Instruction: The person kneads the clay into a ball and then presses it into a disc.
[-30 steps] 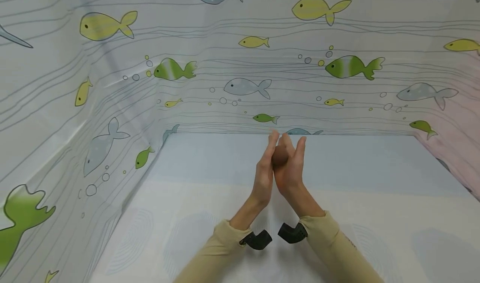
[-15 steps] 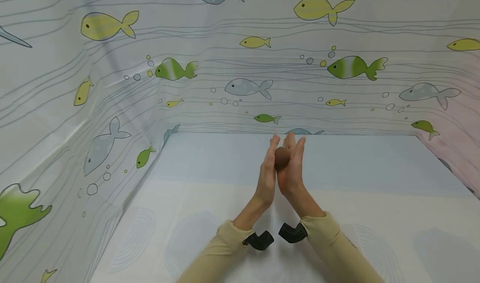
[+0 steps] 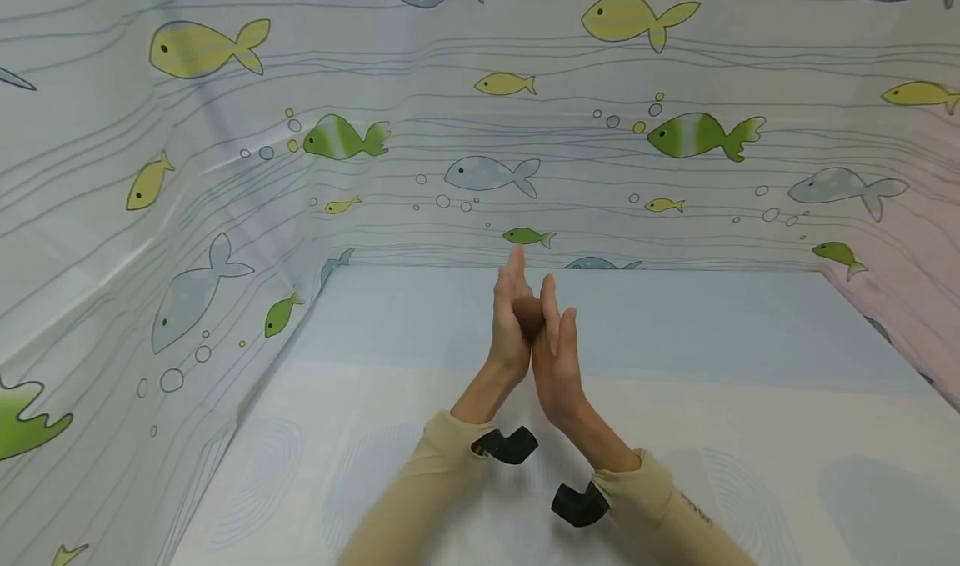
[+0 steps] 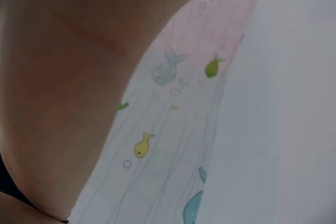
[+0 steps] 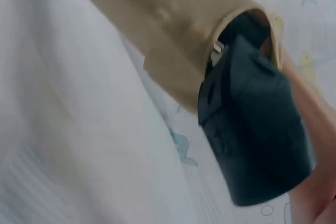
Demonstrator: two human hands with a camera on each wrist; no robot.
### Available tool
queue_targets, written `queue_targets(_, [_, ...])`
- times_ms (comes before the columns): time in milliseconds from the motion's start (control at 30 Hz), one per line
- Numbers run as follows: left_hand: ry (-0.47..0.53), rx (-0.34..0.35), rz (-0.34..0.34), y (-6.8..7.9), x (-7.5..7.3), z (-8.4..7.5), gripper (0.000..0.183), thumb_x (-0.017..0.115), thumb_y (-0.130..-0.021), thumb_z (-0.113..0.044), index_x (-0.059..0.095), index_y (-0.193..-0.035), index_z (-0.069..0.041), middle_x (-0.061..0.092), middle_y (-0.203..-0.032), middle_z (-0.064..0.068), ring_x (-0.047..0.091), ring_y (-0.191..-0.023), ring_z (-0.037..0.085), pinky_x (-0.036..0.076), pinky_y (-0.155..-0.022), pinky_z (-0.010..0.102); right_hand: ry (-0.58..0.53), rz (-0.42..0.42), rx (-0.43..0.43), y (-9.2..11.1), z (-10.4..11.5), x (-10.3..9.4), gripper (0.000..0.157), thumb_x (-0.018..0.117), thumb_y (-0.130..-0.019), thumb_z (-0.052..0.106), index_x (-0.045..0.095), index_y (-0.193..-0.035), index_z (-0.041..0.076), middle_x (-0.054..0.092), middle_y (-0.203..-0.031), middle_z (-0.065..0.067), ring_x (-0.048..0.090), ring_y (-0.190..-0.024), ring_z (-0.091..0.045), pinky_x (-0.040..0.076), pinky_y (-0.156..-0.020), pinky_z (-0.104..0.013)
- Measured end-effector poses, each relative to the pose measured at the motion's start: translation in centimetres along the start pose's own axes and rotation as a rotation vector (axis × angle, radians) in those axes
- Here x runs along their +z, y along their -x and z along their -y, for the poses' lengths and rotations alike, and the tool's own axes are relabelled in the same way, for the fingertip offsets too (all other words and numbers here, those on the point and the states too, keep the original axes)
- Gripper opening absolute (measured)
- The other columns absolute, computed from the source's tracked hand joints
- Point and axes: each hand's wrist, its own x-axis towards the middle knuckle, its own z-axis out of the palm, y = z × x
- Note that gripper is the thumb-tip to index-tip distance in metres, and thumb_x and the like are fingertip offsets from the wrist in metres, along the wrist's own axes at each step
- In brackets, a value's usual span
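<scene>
A small brown ball [image 3: 528, 316] sits between my two palms in the head view, held up over the table. My left hand [image 3: 510, 328] presses it from the left, fingers extended forward and up. From the other side my right hand [image 3: 558, 370] presses against it, its fingers also straight and its palm set lower and nearer my body. The heels of the hands nearly touch below the ball. Bare skin [image 4: 68, 77] fills much of the left wrist view. The right wrist view shows the left sleeve [image 5: 173, 30] with a black camera mount [image 5: 257, 129]; the ball is in neither wrist view.
A white and pale blue table cover [image 3: 675, 324] lies under the hands. Fish-printed sheeting [image 3: 420, 99] rises at the back and left, and a pinkish part [image 3: 922, 283] stands at the right. Another black mount [image 3: 580, 505] is on the right wrist.
Both hands have shifted left with the ball between them. My left hand has slid forward past the right, while my right hand has drawn back toward my body.
</scene>
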Motion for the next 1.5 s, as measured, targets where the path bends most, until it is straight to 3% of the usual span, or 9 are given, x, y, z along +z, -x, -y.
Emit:
queue_targets(200, [-0.074, 0.018, -0.050, -0.1, 0.0, -0.1, 0.058, 0.019, -0.103, -0.051, 0.023, -0.158, -0.032, 0.029, -0.158, -0.016, 0.025, -0.144, 0.000, 0.007, -0.122, 0.034, -0.081, -0.018, 0.012, 0.1, 0.7, 0.5, 0.080, 0.004, -0.100, 0.064, -0.010, -0.158, 0.012, -0.012, -0.165, -0.001, -0.007, -0.152, -0.018, -0.002, -0.122, -0.042])
queue_targets(300, [-0.088, 0.009, -0.086, 0.0, 0.1, 0.1, 0.053, 0.024, -0.104, -0.051, 0.045, -0.147, -0.031, 0.065, -0.097, -0.014, 0.058, -0.092, -0.001, 0.034, -0.105, 0.022, -0.107, -0.038, 0.012, 0.2, 0.9, 0.5, 0.080, 0.005, -0.100, 0.063, -0.007, -0.158, 0.010, -0.008, -0.166, -0.002, -0.004, -0.153, -0.017, 0.000, -0.123, -0.042])
queue_targets(400, [-0.130, 0.014, -0.101, 0.1, 0.2, 0.3, 0.049, 0.026, -0.105, -0.050, 0.059, -0.131, -0.026, 0.035, -0.055, -0.007, 0.041, -0.057, 0.008, 0.041, -0.079, 0.020, -0.134, -0.064, 0.014, 0.1, 0.9, 0.4, 0.081, 0.007, -0.100, 0.064, -0.005, -0.159, 0.008, -0.007, -0.166, -0.002, -0.004, -0.153, -0.015, 0.001, -0.123, -0.040])
queue_targets(633, [-0.209, 0.044, -0.015, 1.8, 0.1, 0.8, 0.055, 0.020, -0.106, -0.049, 0.027, -0.158, -0.031, 0.062, -0.112, -0.001, 0.050, -0.123, 0.009, 0.025, -0.117, 0.038, -0.186, -0.097, 0.047, -0.7, 0.5, -0.4, 0.090, 0.012, -0.096, 0.072, -0.008, -0.159, 0.011, -0.010, -0.166, -0.001, -0.002, -0.153, -0.016, 0.004, -0.123, -0.041])
queue_targets(800, [-0.195, 0.096, 0.080, 2.6, 0.4, 1.2, 0.059, 0.015, -0.106, -0.046, 0.020, -0.160, -0.022, 0.020, -0.164, -0.005, 0.010, -0.151, 0.010, 0.006, -0.123, 0.041, -0.149, -0.141, 0.057, -1.2, 0.0, -1.1, 0.089, 0.012, -0.096, 0.072, -0.008, -0.159, 0.014, -0.014, -0.165, 0.001, -0.010, -0.152, -0.016, -0.002, -0.122, -0.042])
queue_targets(967, [-0.177, 0.133, 0.089, 3.1, 0.6, 1.1, 0.061, 0.017, -0.107, -0.047, 0.019, -0.160, -0.018, 0.037, -0.155, 0.001, 0.017, -0.149, 0.011, 0.008, -0.122, 0.041, -0.039, -0.182, 0.071, -1.3, -0.2, -1.2, 0.091, 0.014, -0.093, 0.076, -0.005, -0.160, 0.017, -0.011, -0.165, 0.004, -0.006, -0.152, -0.015, -0.002, -0.122, -0.041])
queue_targets(1100, [-0.166, 0.157, 0.073, 3.4, 0.8, 0.9, 0.063, 0.019, -0.106, -0.048, 0.021, -0.159, -0.016, 0.057, -0.102, 0.014, 0.040, -0.131, 0.018, 0.015, -0.121, 0.041, -0.005, -0.196, 0.062, -1.3, -0.3, -1.2, 0.093, 0.014, -0.091, 0.079, -0.005, -0.160, 0.019, -0.007, -0.166, 0.004, 0.000, -0.152, -0.017, -0.002, -0.122, -0.043])
queue_targets(1300, [-0.083, 0.112, 0.064, 3.1, 1.2, 0.2, 0.062, 0.017, -0.105, -0.047, 0.022, -0.159, -0.018, 0.036, -0.153, -0.001, 0.017, -0.147, 0.005, 0.005, -0.122, 0.041, -0.012, -0.175, 0.054, -1.1, -0.1, -0.7, 0.094, 0.013, -0.089, 0.081, -0.009, -0.159, 0.022, -0.013, -0.165, 0.008, -0.004, -0.152, -0.014, -0.003, -0.122, -0.043])
queue_targets(1500, [0.007, 0.027, 0.004, 2.5, 1.3, -0.5, 0.062, 0.017, -0.102, -0.055, 0.024, -0.157, -0.030, 0.058, -0.086, -0.008, 0.053, -0.105, 0.004, 0.018, -0.117, 0.036, 0.046, -0.103, 0.009, -0.5, -0.2, -0.1, 0.088, 0.008, -0.091, 0.078, -0.016, -0.157, 0.025, -0.018, -0.163, 0.009, -0.016, -0.150, -0.010, -0.010, -0.120, -0.045])
